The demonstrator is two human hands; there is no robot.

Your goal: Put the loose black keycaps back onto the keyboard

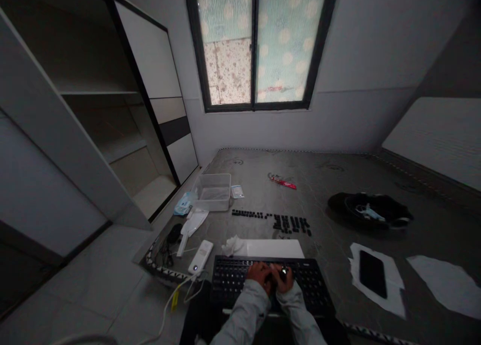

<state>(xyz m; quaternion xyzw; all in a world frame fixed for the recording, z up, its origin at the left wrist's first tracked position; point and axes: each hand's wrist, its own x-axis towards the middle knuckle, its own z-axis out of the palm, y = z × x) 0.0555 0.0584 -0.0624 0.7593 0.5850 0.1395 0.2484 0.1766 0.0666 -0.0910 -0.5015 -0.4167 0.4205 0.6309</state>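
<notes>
A black keyboard (233, 285) lies across my lap at the bed's near edge, with keys on both its left and right parts. My left hand (259, 276) rests over its middle, fingers bent and bunched. Close beside it, my right hand (283, 278) is curled with fingers pinched together; a small bright glint shows on it. Whatever sits between the fingertips is too small and dark to make out. Beyond the keyboard, several loose black keycaps (291, 223) lie in rows on the grey mattress (259, 185).
Behind the keyboard are a white sheet (276, 248) and a crumpled tissue (233, 246). A white device (201, 256) with a cable, a clear plastic box (212, 205) and a blue packet (184, 204) stand left. Rightward lie a phone (373, 273) on paper and a black bag (370, 212).
</notes>
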